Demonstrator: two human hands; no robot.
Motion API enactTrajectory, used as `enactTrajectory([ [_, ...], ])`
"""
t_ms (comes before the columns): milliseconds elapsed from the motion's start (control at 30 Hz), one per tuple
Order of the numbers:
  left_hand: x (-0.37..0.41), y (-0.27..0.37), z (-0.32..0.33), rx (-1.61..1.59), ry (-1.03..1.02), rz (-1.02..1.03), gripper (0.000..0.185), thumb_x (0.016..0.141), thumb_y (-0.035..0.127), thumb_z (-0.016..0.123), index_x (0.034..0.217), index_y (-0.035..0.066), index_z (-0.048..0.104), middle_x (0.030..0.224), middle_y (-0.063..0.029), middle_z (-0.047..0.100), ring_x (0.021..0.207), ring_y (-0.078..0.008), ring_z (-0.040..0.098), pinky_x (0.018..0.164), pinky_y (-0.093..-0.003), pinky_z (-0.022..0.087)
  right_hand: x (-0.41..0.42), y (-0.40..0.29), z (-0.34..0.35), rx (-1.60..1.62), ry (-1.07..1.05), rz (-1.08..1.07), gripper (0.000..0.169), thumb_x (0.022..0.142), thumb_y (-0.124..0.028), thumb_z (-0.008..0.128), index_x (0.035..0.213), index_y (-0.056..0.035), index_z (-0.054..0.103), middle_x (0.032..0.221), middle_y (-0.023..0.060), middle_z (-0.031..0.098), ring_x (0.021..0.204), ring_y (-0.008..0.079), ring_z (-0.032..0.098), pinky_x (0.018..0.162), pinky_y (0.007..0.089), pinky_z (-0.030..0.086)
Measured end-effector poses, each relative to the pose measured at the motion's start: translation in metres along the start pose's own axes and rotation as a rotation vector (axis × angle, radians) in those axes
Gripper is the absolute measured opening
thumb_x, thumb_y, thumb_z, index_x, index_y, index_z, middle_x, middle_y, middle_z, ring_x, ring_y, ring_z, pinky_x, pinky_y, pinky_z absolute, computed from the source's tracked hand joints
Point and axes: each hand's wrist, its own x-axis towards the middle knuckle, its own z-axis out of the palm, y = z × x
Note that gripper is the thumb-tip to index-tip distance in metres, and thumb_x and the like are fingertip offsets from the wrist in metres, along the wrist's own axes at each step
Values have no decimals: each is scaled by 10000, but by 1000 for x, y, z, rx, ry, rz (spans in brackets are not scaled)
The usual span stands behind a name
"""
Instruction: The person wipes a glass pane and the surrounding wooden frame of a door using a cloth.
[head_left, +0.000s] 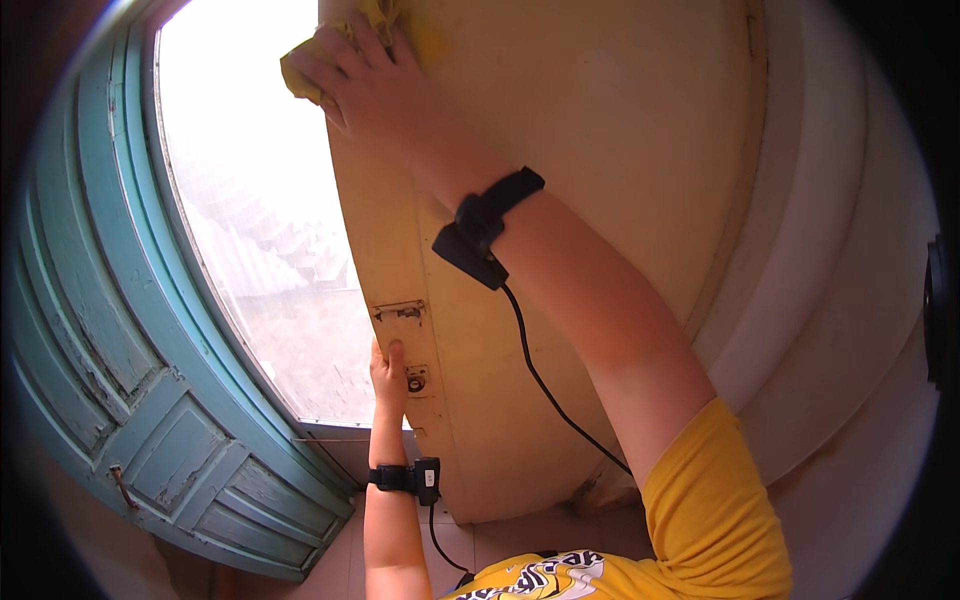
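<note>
My right hand (367, 79) presses a crumpled yellow cloth (300, 79) against the upper edge of a cream-painted door (570, 247). Part of the cloth juts past the edge over the bright opening, and the fingers are spread over it. Lower down, my left hand (388, 367) grips the edge of the same door, thumb on its near face and the other fingers mostly hidden behind. Close to that thumb are a worn metal bolt plate (400, 310) above and a lock (416, 382) at the right.
A blue panelled wooden door (180, 435) with peeling paint stands at the left, a small metal hook (122, 486) on it. Daylight fills a glazed panel (262, 300) between the doors. Black wrist devices (472, 251) trail cables. Tiled floor (495, 547) lies below; a pale wall (817, 300) curves at right.
</note>
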Motion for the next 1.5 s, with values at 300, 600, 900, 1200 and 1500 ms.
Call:
enactTrajectory([
  [300,-3,5,0,33,10,1,408,938,325,455,1180,-4,469,1072,-78,558,950,-142,504,825,-272,405,-64,-38,-28,92,-174,-26,534,787,-324,590,1294,-273,432,1322,-3,393,1256,272,329,950,495,353],
  [600,-5,9,-1,26,27,-15,452,913,375,494,1178,11,466,1039,-69,558,937,-136,495,809,-272,406,-130,-75,-67,107,-430,-234,606,784,-342,524,1355,-277,334,1407,-42,308,1286,219,309,960,443,357],
  [900,-4,28,8,109,60,44,440,915,357,489,1172,0,466,1058,-75,550,944,-146,496,810,-280,409,-149,-75,-66,131,-427,-348,588,788,-360,494,1353,-300,341,1427,-85,284,1286,161,315,965,416,344],
  [1200,-6,31,9,102,121,32,353,909,318,514,1094,17,502,934,-45,578,855,-127,510,751,-267,420,-69,-25,-22,146,-151,-152,451,783,-340,539,1229,-294,487,1342,-71,400,1266,203,327,992,469,313],
  [1500,-7,39,8,68,149,43,299,904,283,529,1038,17,506,904,-60,578,815,-129,511,723,-270,427,25,32,2,393,92,-132,365,843,-158,481,1199,-96,428,1264,144,414,1236,348,329,1025,516,251],
])
